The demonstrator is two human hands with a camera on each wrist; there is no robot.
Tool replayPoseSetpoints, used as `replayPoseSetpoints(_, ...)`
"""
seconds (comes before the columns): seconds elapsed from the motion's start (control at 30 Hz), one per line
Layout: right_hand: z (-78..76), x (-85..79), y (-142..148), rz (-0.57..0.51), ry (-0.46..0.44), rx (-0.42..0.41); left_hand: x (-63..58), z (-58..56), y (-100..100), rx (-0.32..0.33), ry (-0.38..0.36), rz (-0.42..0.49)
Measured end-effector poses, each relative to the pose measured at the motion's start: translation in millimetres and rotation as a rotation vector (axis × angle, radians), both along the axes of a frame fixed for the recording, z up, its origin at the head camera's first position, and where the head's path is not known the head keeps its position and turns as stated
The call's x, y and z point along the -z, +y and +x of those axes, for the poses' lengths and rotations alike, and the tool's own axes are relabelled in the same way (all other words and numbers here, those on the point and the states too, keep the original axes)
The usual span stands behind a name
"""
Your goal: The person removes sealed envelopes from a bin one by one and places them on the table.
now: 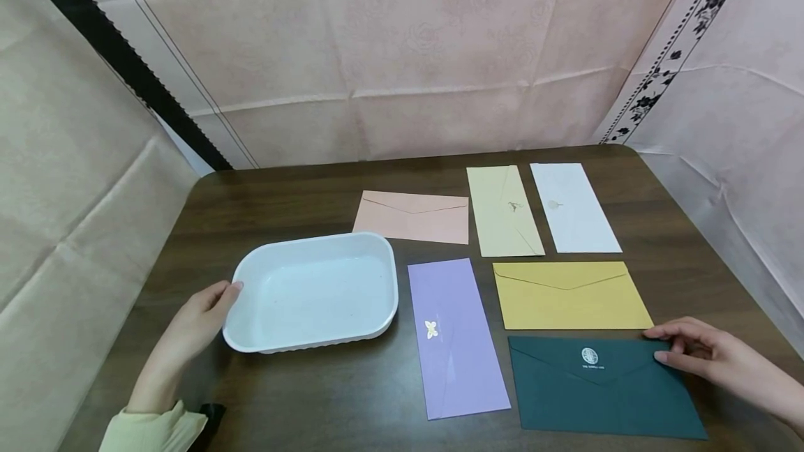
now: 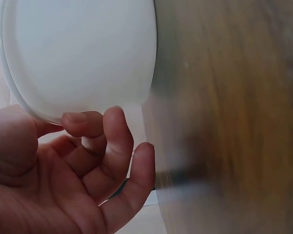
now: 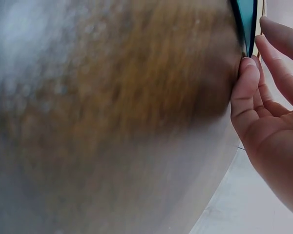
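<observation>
On the left, my left hand (image 1: pixel 197 319) grips the left end of a white rectangular plastic tray (image 1: pixel 314 293). In the left wrist view its fingers (image 2: pixel 118 131) curl beneath the rim. The inside of the tray is bare. At the right, my right hand (image 1: pixel 703 351) is at the upper right corner of a dark green envelope (image 1: pixel 603 396) with a white round emblem. Its thumb lies over that corner, and its fingers reach toward the lower right corner of a yellow envelope (image 1: pixel 568 298). In the right wrist view the thumb and fingers (image 3: pixel 281 73) stand apart.
A purple envelope (image 1: pixel 461 361) with a gold butterfly lies between the tray and the green envelope. Behind are a pink envelope (image 1: pixel 417 222), a cream envelope (image 1: pixel 502 208) and a white envelope (image 1: pixel 574 208). The dark wooden table (image 1: pixel 283 403) is bordered by hanging pale cloth (image 1: pixel 408 54).
</observation>
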State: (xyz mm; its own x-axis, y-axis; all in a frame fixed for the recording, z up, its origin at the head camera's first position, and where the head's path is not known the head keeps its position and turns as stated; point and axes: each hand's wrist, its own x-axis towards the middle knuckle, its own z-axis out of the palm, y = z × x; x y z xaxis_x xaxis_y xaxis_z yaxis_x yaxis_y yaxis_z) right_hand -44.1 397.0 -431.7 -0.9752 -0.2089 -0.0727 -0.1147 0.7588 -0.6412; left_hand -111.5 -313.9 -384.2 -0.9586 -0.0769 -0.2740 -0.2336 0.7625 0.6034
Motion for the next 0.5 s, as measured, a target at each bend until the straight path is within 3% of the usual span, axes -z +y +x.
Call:
replayPoseSetpoints(0.27,-4.7,0.5,1.0,0.045,0.016,0.033,-0.2,1.5,-2.8,0.045,-0.033,0.029)
replayPoseSetpoints(0.5,-12.2,-5.9,-0.7,0.067,0.012,0.120,-4.6,-0.7,-7.2,0.089,-0.090,0.084)
